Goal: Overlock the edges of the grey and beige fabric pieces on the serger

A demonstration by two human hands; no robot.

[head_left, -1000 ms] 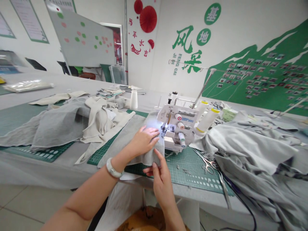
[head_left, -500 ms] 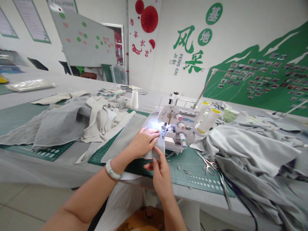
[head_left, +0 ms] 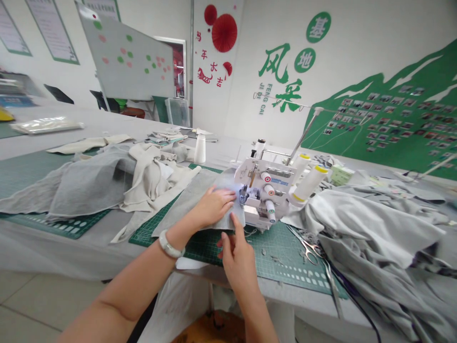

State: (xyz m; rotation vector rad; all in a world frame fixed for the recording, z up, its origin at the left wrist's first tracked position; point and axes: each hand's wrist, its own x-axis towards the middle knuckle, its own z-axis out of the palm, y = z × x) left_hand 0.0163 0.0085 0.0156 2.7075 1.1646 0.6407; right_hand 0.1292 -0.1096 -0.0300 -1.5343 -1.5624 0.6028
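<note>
A sheet of gray cloth [head_left: 187, 206] has slid farther forward beside a sewing machine [head_left: 278, 190] over the past second, its near edge drawing back to bare more of the green cutting mat [head_left: 209, 245], while the left hand [head_left: 213, 207] has edged slightly forward with it. The right hand [head_left: 237, 250], its thumb at the cloth's edge a second ago, now has its thumb off the fabric and its index finger stretched onto it. The glow on the fabric has dimmed.
</note>
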